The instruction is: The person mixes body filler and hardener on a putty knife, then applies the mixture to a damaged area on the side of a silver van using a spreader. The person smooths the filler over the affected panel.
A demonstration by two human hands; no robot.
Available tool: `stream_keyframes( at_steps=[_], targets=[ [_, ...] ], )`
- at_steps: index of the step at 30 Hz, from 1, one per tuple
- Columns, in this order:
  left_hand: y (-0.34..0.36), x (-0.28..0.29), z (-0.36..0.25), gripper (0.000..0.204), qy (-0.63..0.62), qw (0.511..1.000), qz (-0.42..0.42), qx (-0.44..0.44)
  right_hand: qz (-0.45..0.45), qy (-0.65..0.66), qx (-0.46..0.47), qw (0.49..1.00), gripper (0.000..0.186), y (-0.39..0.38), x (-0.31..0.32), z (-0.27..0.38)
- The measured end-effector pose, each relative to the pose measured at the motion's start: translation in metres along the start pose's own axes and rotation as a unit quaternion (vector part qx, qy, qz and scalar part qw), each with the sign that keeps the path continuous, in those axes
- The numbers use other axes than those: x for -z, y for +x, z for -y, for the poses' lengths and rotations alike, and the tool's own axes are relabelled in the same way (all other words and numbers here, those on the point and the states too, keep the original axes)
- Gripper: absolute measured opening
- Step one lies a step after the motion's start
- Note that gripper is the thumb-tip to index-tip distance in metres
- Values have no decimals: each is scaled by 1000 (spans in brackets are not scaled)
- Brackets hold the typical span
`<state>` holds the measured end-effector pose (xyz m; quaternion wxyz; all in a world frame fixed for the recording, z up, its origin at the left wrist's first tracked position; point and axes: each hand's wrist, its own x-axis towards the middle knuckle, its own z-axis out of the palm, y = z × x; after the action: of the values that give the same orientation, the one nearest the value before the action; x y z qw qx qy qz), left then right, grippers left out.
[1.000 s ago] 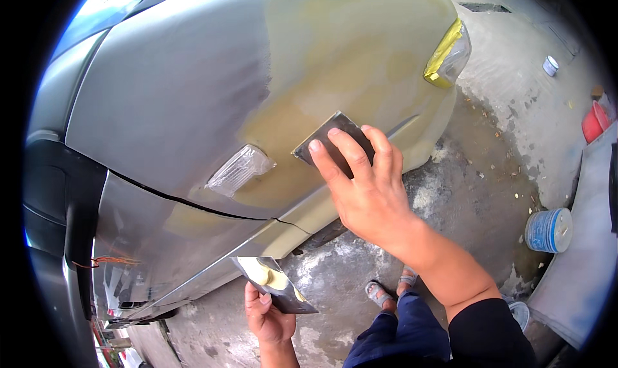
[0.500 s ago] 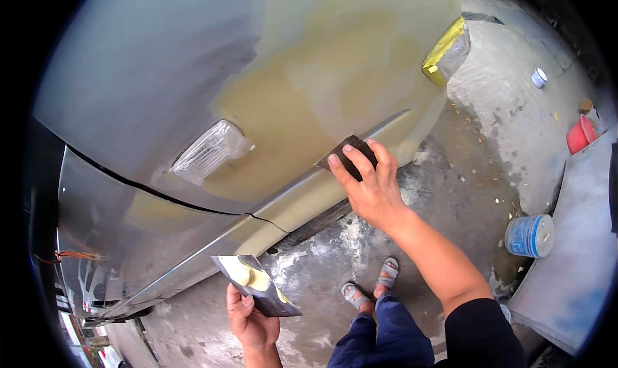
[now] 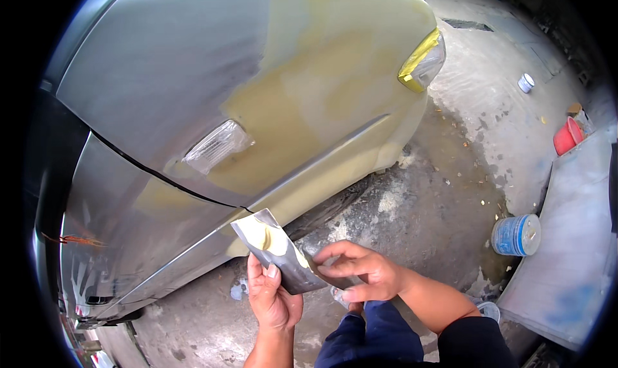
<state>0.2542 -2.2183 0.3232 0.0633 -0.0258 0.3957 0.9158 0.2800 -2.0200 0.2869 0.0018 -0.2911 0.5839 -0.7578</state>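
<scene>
My left hand (image 3: 275, 303) grips a flat grey putty board (image 3: 297, 279) by its lower left edge, thumb on top. Cream-coloured putty (image 3: 267, 238) lies on the board's upper part, with a smaller smear near its right edge. My right hand (image 3: 370, 273) pinches a thin dark spreader (image 3: 341, 282) at the board's right edge; fingers partly hide it, and I cannot tell whether it touches the putty. Beyond both hands is a grey car body (image 3: 212, 52) with a broad yellowish filled area (image 3: 283, 123) and a lower ridge.
Clear film covers a small rectangular part (image 3: 220, 146) of the car body. Yellow tape (image 3: 418, 59) borders a covered lamp. At right stand a blue-banded bucket (image 3: 515, 235), a red tub (image 3: 568, 136) and a small white pot (image 3: 526, 83). Orange wires (image 3: 80, 240) stick out at left.
My right hand has drawn the spreader back from the car's lower ridge, down to the putty board. My left hand has raised the board slightly and moved it right.
</scene>
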Motion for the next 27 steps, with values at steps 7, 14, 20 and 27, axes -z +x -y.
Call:
stream_keyframes(
  at_steps=[7, 14, 20, 27],
  targets=[
    [-1, 8, -15, 56, 84, 996, 3, -40, -331, -530, -19, 780, 55, 40, 56, -40],
    [-11, 37, -18, 57, 103, 993, -38, -42, -362, -550, 8, 752, 54, 83, 36, -92],
    [-11, 45, -21, 54, 96, 993, -46, -40, -274, -567, -2, 777, 58, 69, 6, -101],
    [-9, 27, -21, 52, 51, 999, -5, -5, -67, 50, 14, 996, 48, 13, -28, -10]
  ],
)
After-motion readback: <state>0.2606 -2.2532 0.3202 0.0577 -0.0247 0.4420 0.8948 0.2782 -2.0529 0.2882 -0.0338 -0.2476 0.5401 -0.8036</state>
